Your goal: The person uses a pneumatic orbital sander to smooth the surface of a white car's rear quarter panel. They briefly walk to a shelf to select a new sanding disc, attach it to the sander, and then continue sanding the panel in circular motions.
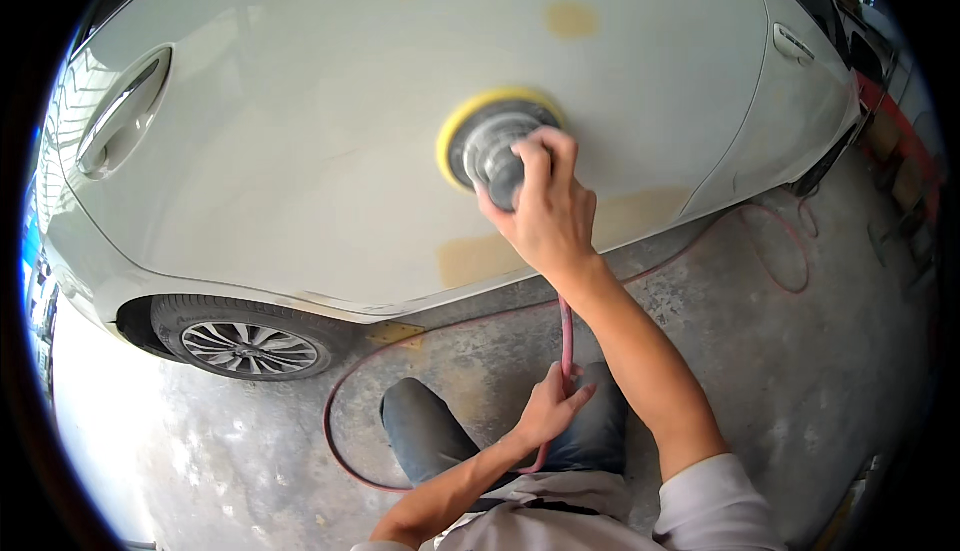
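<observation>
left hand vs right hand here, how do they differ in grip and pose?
The right hand reaches far forward, arm extended, gripping the round sander with its yellow pad against the white car door; the left hand stays low near the knee, arm bent, closed around the red air hose. Both are bare and closed on something.
</observation>
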The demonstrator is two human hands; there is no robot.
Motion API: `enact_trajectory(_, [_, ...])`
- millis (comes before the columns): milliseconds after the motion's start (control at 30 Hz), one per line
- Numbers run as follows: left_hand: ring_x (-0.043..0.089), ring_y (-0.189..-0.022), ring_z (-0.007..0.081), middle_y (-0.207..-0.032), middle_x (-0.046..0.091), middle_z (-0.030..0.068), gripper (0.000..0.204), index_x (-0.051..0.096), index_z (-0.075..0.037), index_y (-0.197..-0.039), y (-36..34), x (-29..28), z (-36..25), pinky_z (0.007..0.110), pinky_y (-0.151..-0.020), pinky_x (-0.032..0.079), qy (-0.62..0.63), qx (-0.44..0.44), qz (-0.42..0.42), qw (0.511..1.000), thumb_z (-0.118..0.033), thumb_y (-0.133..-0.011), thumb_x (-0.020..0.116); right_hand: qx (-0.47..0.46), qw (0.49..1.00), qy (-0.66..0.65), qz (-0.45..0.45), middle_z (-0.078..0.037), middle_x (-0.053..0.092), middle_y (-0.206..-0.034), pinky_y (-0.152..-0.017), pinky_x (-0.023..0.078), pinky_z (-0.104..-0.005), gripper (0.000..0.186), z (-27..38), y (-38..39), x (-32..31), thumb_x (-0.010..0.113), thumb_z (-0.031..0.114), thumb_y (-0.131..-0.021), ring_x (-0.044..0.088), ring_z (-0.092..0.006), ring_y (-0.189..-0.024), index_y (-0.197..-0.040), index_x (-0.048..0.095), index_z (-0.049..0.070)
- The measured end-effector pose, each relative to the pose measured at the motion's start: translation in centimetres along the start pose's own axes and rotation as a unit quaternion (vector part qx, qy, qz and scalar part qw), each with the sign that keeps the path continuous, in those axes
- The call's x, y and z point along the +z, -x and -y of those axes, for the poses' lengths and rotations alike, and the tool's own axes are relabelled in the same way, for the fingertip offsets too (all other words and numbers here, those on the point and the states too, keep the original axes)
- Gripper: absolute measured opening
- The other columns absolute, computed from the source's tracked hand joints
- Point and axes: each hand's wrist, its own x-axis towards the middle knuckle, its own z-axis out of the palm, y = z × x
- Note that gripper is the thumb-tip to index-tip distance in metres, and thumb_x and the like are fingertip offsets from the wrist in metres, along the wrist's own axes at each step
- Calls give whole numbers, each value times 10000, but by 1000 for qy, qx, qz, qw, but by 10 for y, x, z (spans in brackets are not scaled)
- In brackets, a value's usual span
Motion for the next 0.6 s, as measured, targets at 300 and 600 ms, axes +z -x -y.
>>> enact_trajectory(300, [438, -615, 77, -687, 484, -28, 356, 524, -45, -1176, 0, -11, -22, 271, -551, 384, 31, 22, 7, 999, -236, -943, 714, -9, 1000, 19, 1, -129, 492, -1131, -467, 562, -438, 561, 28, -56, -2, 844, 290, -751, 690, -315, -728, -1141, 493, 90])
enact_trajectory(600, [499, -559, 162, -638, 514, 61, 403, 521, -32, -1186, -2, 1, 4, 360, -551, 422, -4, 35, 8, 999, -298, -942, 701, 37, 998, 20, 57, -128, 485, -1182, -526, 582, -407, 575, 22, -30, -6, 852, 253, -746, 683, -288, -692, -1158, 493, 72])
